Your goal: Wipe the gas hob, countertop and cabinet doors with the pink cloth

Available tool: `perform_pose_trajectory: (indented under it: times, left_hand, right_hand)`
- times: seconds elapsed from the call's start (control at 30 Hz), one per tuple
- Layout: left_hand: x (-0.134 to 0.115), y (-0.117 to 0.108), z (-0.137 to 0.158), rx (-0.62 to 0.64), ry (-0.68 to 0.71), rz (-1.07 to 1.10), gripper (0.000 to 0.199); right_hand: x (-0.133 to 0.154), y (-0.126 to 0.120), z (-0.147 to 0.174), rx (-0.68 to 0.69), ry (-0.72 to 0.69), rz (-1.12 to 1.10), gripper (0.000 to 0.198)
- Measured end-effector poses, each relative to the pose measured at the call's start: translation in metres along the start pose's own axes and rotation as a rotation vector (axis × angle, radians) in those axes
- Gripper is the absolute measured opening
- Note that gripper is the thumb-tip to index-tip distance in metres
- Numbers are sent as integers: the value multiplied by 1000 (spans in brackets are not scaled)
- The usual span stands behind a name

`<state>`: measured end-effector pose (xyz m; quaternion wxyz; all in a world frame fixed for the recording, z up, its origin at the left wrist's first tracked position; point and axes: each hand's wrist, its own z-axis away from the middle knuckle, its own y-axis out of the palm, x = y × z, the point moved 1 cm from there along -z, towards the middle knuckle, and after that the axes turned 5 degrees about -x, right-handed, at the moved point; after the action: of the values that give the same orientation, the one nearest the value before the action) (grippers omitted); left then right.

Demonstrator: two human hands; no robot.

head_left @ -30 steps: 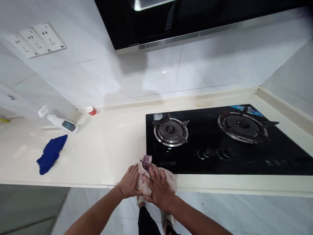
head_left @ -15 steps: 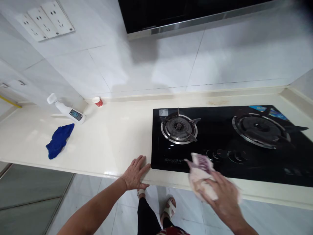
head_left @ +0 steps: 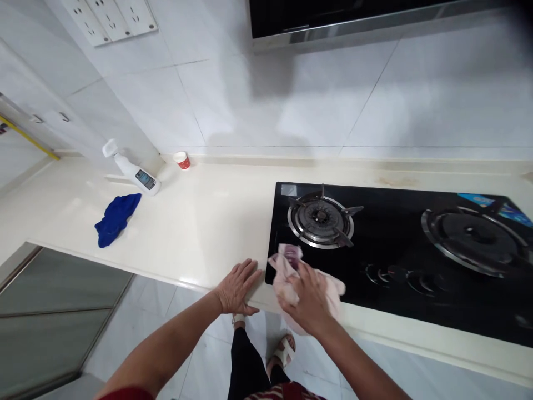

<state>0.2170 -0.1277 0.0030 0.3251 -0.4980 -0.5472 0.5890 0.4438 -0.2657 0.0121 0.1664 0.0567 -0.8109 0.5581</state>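
My right hand [head_left: 307, 297] grips a pale pink cloth [head_left: 333, 289] with a purple patch, pressed on the front left corner of the black gas stove [head_left: 353, 272]. Part of the cloth hangs past the counter's front edge. My left hand [head_left: 238, 286] rests flat on the cream counter [head_left: 200, 233], fingers spread, just left of the stove, with the thumb at the edge. Behind the cloth is the stove's left burner [head_left: 320, 219]; its control knobs [head_left: 400, 275] lie to the right of my right hand.
A white spray bottle [head_left: 135, 173], a blue cloth [head_left: 116, 218] and a small red and white paper cup [head_left: 182, 160] are on the counter at left. The right burner [head_left: 474, 239] has raised pan supports. A range hood [head_left: 353, 22] overhangs the back.
My right hand has moved left with the pink cloth, from in front of the knobs to the stove's front left corner. My left hand stays on the counter. The view has shifted slightly.
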Motion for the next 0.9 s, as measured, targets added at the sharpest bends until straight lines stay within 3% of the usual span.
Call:
perform_pose_trajectory:
  times: [0.13,0.23,0.33,0.5,0.6,0.73,0.8,0.9]
  left_hand:
    - [-1,-2,-3,-25,-2,-5,106]
    - [-1,-4,-4,-27,13,-6,103]
    - [-2,-5,-4,-33,16,-25,99]
    - [-4,-8,-5,-10,-4,-36,100]
    - [-4,-8,-5,-5,1,-45,103]
    - [-2,-7,-4,-9,10,-33,102]
    - [-1,-6,-4,-5,10,-24,101]
    - [1,-4,-3,-10,22,-13,100]
  right_hand:
    - [29,13,-35,65,-106,-96,47]
    - [27,13,-28,73,-186,-128,49]
    - [-7,-2,3,72,-196,-116,41]
    - [-99,-41,67,-82,75,24,40]
    - [-128,-52,87,-128,115,56,45]
    - [-114,-40,74,-200,183,116,49]
    - [-91,-26,50,-198,200,122,49]
    - [-44,-2,3,-83,153,63,45]
